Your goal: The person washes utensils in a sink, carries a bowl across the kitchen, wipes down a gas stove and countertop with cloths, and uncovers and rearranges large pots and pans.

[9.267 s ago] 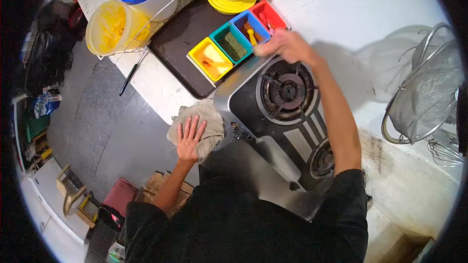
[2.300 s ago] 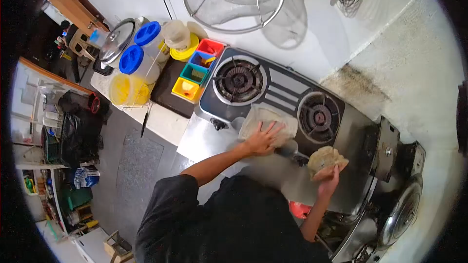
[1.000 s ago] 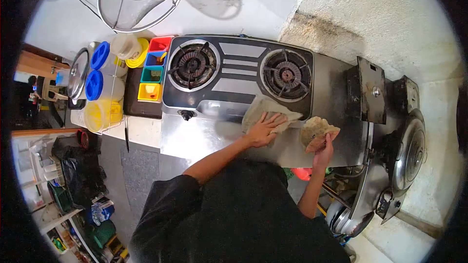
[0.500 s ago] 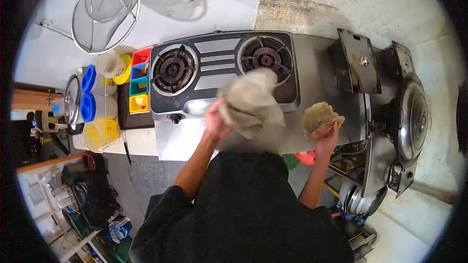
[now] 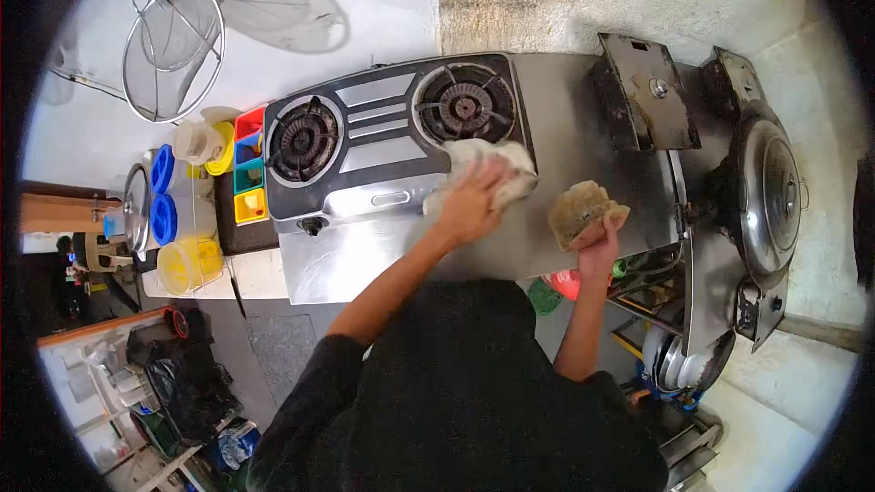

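Observation:
My left hand point(image 5: 471, 203) presses a pale grey-beige cloth point(image 5: 513, 162) against the right front corner of the two-burner gas stove point(image 5: 383, 199). Its fingers lie over the cloth, close below the right burner point(image 5: 465, 107). In my right hand point(image 5: 599, 253) is a crumpled, yellowish-brown rag point(image 5: 576, 213) with darker stains, held up in front of the steel counter. My fingers are closed around its lower right edge. The left burner point(image 5: 305, 140) stands apart from both hands.
Blue-lidded containers point(image 5: 164, 219) and small coloured bins point(image 5: 250, 205) stand left of the stove. To the right are a grimy metal box point(image 5: 652, 96) and a large lidded pot point(image 5: 770, 200). Wire strainers point(image 5: 173, 59) hang at the upper left. Stacked pans point(image 5: 679, 360) sit below the counter.
My left hand has brought the cloth from above the counter's front down onto the stove's right front corner. My right hand still holds the rag. The view has shifted slightly.

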A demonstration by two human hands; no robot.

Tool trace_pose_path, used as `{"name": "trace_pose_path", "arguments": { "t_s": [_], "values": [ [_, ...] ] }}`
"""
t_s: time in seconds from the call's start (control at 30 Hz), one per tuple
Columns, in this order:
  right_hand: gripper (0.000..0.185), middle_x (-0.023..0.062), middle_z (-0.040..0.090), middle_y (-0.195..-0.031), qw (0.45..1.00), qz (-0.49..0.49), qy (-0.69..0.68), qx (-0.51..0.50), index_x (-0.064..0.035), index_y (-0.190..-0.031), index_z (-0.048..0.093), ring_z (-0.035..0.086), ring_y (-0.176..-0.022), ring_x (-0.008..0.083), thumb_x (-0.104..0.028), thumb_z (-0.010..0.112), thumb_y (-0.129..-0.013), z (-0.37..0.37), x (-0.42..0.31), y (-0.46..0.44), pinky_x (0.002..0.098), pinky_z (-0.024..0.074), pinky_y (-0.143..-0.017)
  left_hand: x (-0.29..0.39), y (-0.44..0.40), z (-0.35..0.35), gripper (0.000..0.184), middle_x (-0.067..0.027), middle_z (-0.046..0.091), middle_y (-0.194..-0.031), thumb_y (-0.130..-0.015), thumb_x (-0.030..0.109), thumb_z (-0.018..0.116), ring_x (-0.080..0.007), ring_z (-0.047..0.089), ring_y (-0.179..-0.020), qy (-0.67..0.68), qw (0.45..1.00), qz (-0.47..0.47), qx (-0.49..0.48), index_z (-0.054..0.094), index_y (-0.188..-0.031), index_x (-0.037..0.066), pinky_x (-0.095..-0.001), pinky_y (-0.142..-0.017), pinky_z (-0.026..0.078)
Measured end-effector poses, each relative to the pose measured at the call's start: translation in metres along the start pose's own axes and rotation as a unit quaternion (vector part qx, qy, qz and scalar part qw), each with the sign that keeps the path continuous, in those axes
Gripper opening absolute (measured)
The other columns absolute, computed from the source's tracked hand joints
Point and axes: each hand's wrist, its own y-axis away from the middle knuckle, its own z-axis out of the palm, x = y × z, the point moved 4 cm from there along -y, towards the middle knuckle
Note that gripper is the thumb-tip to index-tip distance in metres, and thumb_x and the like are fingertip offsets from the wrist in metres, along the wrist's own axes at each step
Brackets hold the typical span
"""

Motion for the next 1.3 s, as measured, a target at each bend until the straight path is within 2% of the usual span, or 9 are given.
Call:
{"name": "trace_pose_path", "arguments": {
  "t_s": [0.07,0.17,0.53,0.73,0.8,0.93,1.03,1.2,1.3],
  "values": [
    [0.027,0.0011,0.057,-0.097,1.0,0.001,-0.008,0.009,-0.0092,-0.113,0.053,0.055,-0.086,0.0138,-0.014,0.057,-0.086,-0.006,-0.004,0.003,0.0301,0.0469,-0.075,-0.001,0.0,0.072,0.066,-0.0164,0.027,-0.145,-0.08,0.027,0.054,-0.0294,0.026,-0.134,-0.024,0.999,0.007,-0.048,0.033,-0.137,0.003,-0.0426,-0.111,0.017],
    [0.038,0.0061,0.052,-0.122,1.0,-0.013,-0.002,0.025,-0.008,-0.125,0.046,0.048,-0.116,0.0238,-0.018,0.053,-0.089,-0.026,-0.016,0.006,0.0418,0.0376,-0.1,0.004,-0.002,0.103,0.067,-0.0129,0.023,-0.148,-0.08,0.027,0.051,-0.0273,0.019,-0.137,-0.066,0.991,0.025,-0.114,0.03,-0.14,0.004,-0.0422,-0.112,0.013],
    [0.031,0.0059,0.056,-0.116,0.997,0.008,-0.043,0.066,-0.0086,-0.117,0.052,0.052,-0.111,0.023,-0.016,0.054,-0.087,-0.041,-0.036,0.033,0.04,0.0421,-0.094,0.031,-0.007,0.162,0.062,-0.0154,0.021,-0.148,-0.085,0.037,0.042,-0.0263,0.017,-0.138,-0.296,0.886,0.22,-0.28,0.036,-0.136,0.003,-0.0385,-0.114,0.008],
    [0.046,0.0077,0.049,-0.122,0.992,-0.071,-0.006,0.104,-0.0048,-0.126,0.042,0.047,-0.114,0.0246,-0.018,0.058,-0.086,-0.108,-0.034,0.063,0.0411,0.0377,-0.097,0.036,-0.012,0.196,0.06,-0.0195,0.018,-0.148,-0.089,0.031,0.041,-0.0321,0.021,-0.136,0.093,0.933,0.162,-0.308,0.028,-0.139,0.0,-0.0394,-0.114,0.011],
    [0.046,0.0076,0.049,-0.122,0.989,-0.077,-0.005,0.123,-0.0048,-0.127,0.042,0.046,-0.114,0.0247,-0.018,0.058,-0.086,-0.102,-0.038,0.089,0.0411,0.0374,-0.097,0.044,0.018,0.168,0.061,-0.0155,0.022,-0.148,-0.091,0.041,0.036,-0.0301,0.019,-0.137,0.259,0.923,0.013,-0.284,0.027,-0.142,0.009,-0.0433,-0.112,0.016],
    [0.049,0.0082,0.049,-0.121,0.982,-0.106,-0.016,0.158,-0.0057,-0.129,0.04,0.046,-0.114,0.025,-0.021,0.058,-0.086,-0.095,-0.033,0.125,0.0407,0.0367,-0.097,0.055,0.124,0.115,0.054,-0.0068,0.019,-0.15,-0.09,0.034,0.042,-0.0306,0.025,-0.135,0.095,0.951,0.132,-0.265,0.029,-0.142,0.024,-0.0452,-0.11,0.021],
    [0.05,0.0087,0.048,-0.123,0.983,-0.123,0.013,0.136,-0.0066,-0.13,0.039,0.046,-0.115,0.0251,-0.023,0.058,-0.086,-0.112,-0.025,0.137,0.0417,0.0361,-0.097,0.006,0.216,0.077,0.055,-0.0106,0.024,-0.148,-0.091,0.034,0.04,-0.0322,0.031,-0.131,0.25,0.9,-0.149,-0.325,0.028,-0.142,0.019,-0.0428,-0.107,0.026],
    [0.049,0.0075,0.049,-0.123,0.981,-0.101,0.033,0.162,-0.0073,-0.13,0.04,0.047,-0.114,0.0243,-0.022,0.058,-0.087,-0.131,-0.018,0.169,0.0398,0.0385,-0.095,-0.139,0.382,0.058,0.054,-0.0171,0.025,-0.146,-0.094,0.037,0.032,-0.0343,0.02,-0.136,-0.06,0.937,-0.343,0.013,0.034,-0.139,0.006,-0.0416,-0.112,0.013],
    [0.048,0.0074,0.05,-0.121,0.98,-0.105,0.041,0.162,-0.0068,-0.129,0.041,0.048,-0.113,0.0238,-0.023,0.058,-0.086,-0.134,-0.021,0.192,0.039,0.0397,-0.093,-0.115,0.308,0.041,0.06,-0.0219,0.023,-0.146,-0.088,0.03,0.041,-0.04,0.021,-0.133,-0.22,0.871,-0.436,-0.059,0.028,-0.139,0.002,-0.0475,-0.11,0.013]
  ]
}}
